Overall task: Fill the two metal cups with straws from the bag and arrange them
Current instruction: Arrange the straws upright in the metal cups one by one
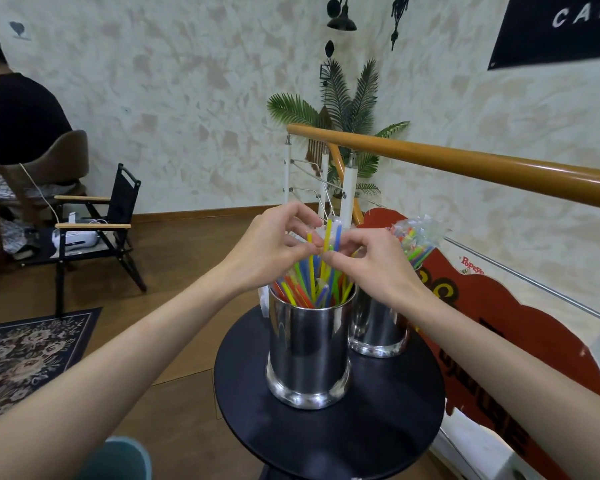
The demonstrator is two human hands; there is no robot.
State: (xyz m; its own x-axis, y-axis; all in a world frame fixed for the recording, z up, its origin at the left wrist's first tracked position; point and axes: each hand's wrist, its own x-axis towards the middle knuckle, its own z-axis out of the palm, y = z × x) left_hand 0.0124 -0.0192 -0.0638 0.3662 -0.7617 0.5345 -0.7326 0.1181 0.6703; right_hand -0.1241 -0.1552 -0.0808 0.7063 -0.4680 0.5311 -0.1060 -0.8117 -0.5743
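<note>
Two shiny metal cups stand on a small round black table [329, 441]. The near cup [309, 348] holds several coloured straws [310, 282] standing upright. The far cup [378, 327] is partly behind my right hand and holds a clear plastic bag of straws [418, 237] that sticks out above it. My left hand [274, 247] and my right hand [368, 261] meet above the near cup. Each pinches the upper part of the yellow and blue straws there.
A wooden handrail [465, 164] with white posts runs behind the table. A red painted board [499, 306] leans at the right. A black folding chair [97, 230] and a seated person [11, 109] are at the left. A patterned rug [25, 351] lies on the wood floor.
</note>
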